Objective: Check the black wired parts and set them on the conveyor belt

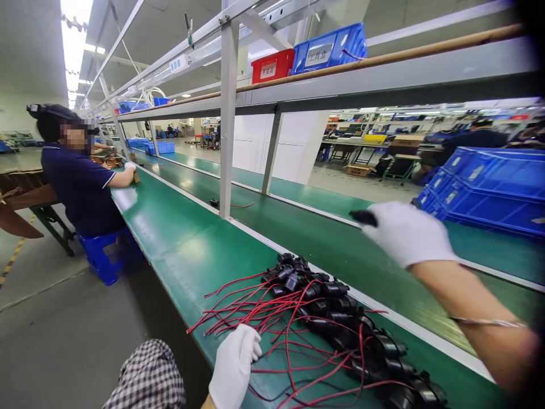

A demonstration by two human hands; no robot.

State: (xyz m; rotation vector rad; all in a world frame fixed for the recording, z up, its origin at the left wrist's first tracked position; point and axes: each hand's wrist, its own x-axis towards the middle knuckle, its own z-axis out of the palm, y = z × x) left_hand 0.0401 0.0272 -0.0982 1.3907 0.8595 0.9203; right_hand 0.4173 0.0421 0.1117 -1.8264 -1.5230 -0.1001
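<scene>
My left hand (234, 363), in a white glove, rests on the near edge of the green bench with its fingers curled against the red wires (255, 307). A pile of several black round parts (336, 318) with red leads lies just right of it. My right hand (404, 233), also gloved, is stretched out over the green conveyor belt (298, 227) and pinches a small black part (363, 217) at its fingertips.
A stack of blue crates (489, 187) stands at the right. A metal frame post (227, 119) rises mid-bench, carrying a shelf with a red bin (272, 65) and blue bin (330, 48). A seated co-worker (83, 182) works at the bench farther left.
</scene>
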